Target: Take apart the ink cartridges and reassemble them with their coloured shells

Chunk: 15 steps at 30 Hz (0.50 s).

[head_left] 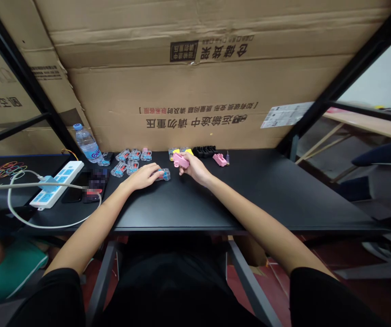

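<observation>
My right hand (197,170) pinches a pink plastic part (179,160), shaped like a small car body, just above the black table. To its left, my left hand (145,176) rests low on the tabletop, its thumb and fingers closed on a clear-and-blue plastic piece (166,174). Behind my left hand lie several similar clear pieces (133,155) with blue and red inside. Yellow-and-clear parts (181,151) sit behind the right hand. Beside them are a row of black parts (204,151) and a second pink part (220,159).
A water bottle (88,144), a white power strip (59,184) and phones (95,185) with a white cable stand at the left. Colored wires (1,171) lie farther left. A cardboard sheet (195,86) walls the back. A small screwdriver-like item (228,157) lies by the pink part.
</observation>
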Tool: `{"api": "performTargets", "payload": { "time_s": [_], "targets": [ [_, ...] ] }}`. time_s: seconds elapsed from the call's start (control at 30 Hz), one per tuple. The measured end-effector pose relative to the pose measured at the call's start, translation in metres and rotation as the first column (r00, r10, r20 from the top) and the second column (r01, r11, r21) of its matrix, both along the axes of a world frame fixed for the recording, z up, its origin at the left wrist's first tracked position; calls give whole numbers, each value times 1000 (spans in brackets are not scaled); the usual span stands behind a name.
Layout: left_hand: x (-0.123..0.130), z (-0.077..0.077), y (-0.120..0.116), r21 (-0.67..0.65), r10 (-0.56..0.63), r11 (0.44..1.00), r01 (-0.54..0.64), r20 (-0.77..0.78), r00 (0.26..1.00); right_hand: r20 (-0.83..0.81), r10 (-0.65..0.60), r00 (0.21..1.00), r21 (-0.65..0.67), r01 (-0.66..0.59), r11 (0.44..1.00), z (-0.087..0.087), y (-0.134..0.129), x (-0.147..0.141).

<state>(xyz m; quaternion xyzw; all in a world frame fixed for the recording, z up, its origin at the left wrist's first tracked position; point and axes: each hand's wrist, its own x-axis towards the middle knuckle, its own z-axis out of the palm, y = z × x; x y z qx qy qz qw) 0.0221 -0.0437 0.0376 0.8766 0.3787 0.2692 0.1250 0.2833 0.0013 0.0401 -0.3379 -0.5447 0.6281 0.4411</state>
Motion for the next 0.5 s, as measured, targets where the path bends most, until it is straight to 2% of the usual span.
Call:
{"api": "performTargets", "payload": {
  "time_s": [0.1,0.17,0.23,0.33,0.5],
  "targets": [
    [3,-5,1,-32,84,996,-84,1,996,-39,45,998,-30,-47,998,4,-5,-1],
    [5,-7,1,-123,196,974,-188,54,979,-22,36,999,8,-36,999,7,-9,-2],
    [7,-8,2,-247,284,938,-242,149,947,34,-11,999,90,8,996,7,-12,-3],
    [11,-10,5,-396,338,898,-193,339,878,109,-69,992,174,49,984,2,-15,-8],
    [19,-17,10,-593,372,805,11,519,769,148,81,986,136,-102,985,-20,-20,-20]
  ]
}}
